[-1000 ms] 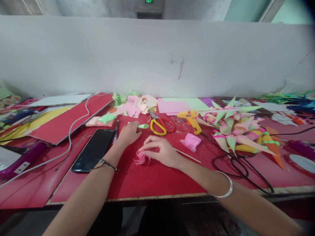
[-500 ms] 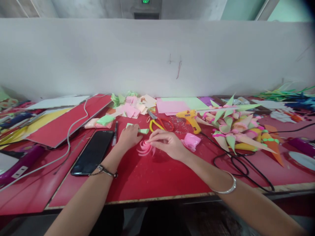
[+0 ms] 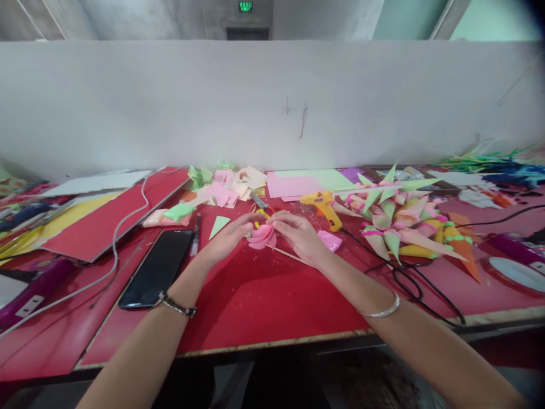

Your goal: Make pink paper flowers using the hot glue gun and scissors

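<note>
A pink flower with curled petals (image 3: 261, 237) is between my two hands, over the middle of the red table. My left hand (image 3: 230, 234) pinches its left edge with thumb and forefinger. From the other side, my right hand (image 3: 297, 234) has bent fingers closed on the petals' upper right. A thin pale stick (image 3: 292, 255) slants down to the right from beneath the flower and passes under my right hand. Behind the flower, scissors (image 3: 259, 200) with red and yellow handles are partly hidden by my fingers. One green paper triangle (image 3: 219, 226) lies beside my left hand.
A yellow glue gun (image 3: 324, 208) with a black cord (image 3: 398, 275) and a pink packet (image 3: 329, 241) lie right. Beyond is a pile of paper cones (image 3: 400, 218). A phone (image 3: 158, 268) and pen (image 3: 195, 236) lie left, paper scraps (image 3: 225, 186) behind, a white partition (image 3: 191, 108) at the back.
My left hand has come from the green paper to the flower, and both hands now hold it. The flower has turned, and the stick shows. The view has shifted slightly.
</note>
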Available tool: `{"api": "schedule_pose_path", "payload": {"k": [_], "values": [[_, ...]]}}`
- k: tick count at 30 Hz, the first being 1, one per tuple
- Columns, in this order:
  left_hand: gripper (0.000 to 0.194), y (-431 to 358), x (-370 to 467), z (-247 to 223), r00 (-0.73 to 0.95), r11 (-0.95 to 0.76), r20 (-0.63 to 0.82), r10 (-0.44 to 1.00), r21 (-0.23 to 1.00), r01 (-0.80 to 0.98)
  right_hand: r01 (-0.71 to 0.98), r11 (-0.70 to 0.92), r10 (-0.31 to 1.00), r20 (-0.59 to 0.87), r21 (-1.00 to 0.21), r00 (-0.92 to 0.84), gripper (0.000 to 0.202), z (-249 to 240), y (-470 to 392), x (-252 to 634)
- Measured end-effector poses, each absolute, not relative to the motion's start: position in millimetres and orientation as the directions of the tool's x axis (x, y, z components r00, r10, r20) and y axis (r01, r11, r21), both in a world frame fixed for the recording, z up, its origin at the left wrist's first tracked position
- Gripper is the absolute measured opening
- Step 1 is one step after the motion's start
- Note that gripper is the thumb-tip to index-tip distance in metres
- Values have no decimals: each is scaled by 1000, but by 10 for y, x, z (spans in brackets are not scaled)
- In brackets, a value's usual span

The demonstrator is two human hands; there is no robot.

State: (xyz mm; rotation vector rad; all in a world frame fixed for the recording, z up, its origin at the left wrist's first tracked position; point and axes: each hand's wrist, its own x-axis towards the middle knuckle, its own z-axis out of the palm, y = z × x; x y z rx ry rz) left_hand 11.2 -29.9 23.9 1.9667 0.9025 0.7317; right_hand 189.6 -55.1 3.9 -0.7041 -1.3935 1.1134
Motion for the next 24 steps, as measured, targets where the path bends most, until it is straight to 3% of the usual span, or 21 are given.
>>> {"api": "schedule_pose_path", "payload": {"k": [3, 6, 10, 14, 17, 21, 24], "values": [[52, -375, 139, 235, 657, -398, 114, 745, 867, 301, -187, 355, 900, 389, -916, -194, 12, 30, -555, 1885], [58, -425, 162, 237, 632, -370, 53, 773, 847, 382, -173, 359, 893, 391, -917, -223, 11, 42, -565, 1876], [60, -472, 196, 275, 666, -208, -102, 739, 906, 369, -199, 327, 896, 370, -924, -243, 10, 84, -598, 1860], [34, -479, 200, 307, 808, -118, -113, 578, 969, 219, -277, 218, 895, 305, -936, -326, 11, 121, -651, 1851], [21, -461, 183, 311, 858, -100, -107, 503, 978, 181, -267, 244, 882, 328, -932, -337, 9, 111, -659, 1861], [18, -454, 183, 306, 815, -174, -116, 568, 951, 256, -198, 319, 867, 370, -927, -334, 12, 85, -638, 1873], [19, -457, 217, 291, 713, -289, -36, 701, 899, 329, -94, 378, 868, 387, -921, -310, 26, 110, -662, 1870]]}}
